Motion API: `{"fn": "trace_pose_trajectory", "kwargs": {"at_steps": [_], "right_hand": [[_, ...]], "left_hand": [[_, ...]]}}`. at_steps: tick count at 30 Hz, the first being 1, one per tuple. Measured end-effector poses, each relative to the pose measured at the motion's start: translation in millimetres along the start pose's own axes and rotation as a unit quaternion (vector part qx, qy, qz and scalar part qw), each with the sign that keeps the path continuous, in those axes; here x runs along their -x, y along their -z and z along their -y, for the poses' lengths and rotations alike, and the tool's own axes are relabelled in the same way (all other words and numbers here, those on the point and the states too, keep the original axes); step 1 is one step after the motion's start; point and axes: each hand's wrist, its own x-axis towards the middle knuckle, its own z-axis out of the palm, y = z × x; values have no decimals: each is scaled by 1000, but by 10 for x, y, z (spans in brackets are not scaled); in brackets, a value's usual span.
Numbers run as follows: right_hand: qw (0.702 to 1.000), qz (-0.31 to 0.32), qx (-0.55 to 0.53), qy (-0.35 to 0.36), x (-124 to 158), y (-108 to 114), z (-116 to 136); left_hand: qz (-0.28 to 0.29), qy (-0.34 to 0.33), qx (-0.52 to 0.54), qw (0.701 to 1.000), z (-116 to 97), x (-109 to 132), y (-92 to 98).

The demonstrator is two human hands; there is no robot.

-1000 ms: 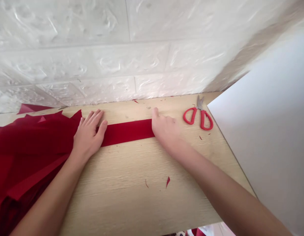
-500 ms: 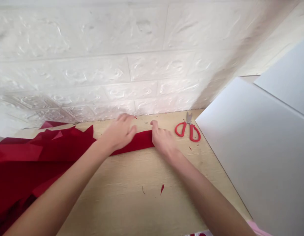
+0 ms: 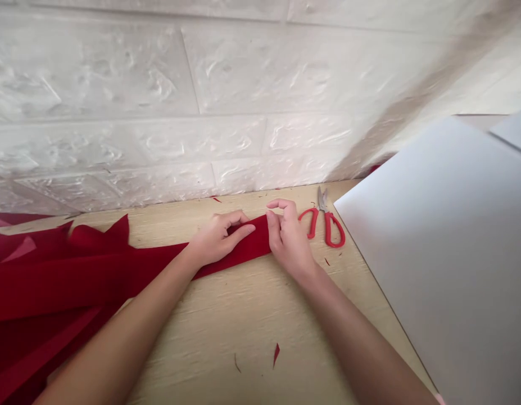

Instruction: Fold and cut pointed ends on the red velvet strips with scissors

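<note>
A long red fabric strip (image 3: 254,247) lies across the wooden table, running from the left pile toward the right. My left hand (image 3: 216,239) grips its middle, the thumb on top and the fingers bent over the far edge, where the fabric lifts slightly. At the strip's right end is my right hand (image 3: 291,239), with thumb and curled forefinger close together at the far corner. Its other fingers are largely hidden. Just right of that hand lie scissors (image 3: 323,216) with red handles, their blades slightly apart and pointing to the wall.
A heap of red fabric pieces (image 3: 58,281) covers the table's left side. A white brick-patterned wall (image 3: 235,138) rises behind the table (image 3: 205,349). On the right stands a large white panel (image 3: 445,242). Small red scraps (image 3: 276,355) are scattered about.
My left hand has come down onto the strip and closed on it. The right thumb and forefinger have drawn together at the strip's end. The view has shifted slightly.
</note>
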Motion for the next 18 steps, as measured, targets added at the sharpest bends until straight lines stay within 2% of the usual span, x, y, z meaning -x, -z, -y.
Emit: {"fn": "trace_pose_trajectory", "kwargs": {"at_steps": [4, 9, 11, 13, 16, 18], "right_hand": [[999, 7, 14, -34, -36, 108, -17], [992, -57, -62, -93, -40, 409, -82], [989, -23, -84, -118, -12, 467, -80], [989, 49, -75, -118, 30, 464, -45], [988, 127, -54, -72, 83, 393, 30], [989, 135, -49, -42, 98, 340, 56]], "left_hand": [[-1, 9, -2, 1000, -9, -6, -4], [-8, 10, -14, 1000, -17, -1, -6], [-11, 6, -20, 1000, -15, 1, -6], [-10, 1, -22, 1000, -13, 2, -8], [-6, -4, -26, 1000, -14, 7, -18], [-4, -2, -37, 999, -27, 16, -22]]}}
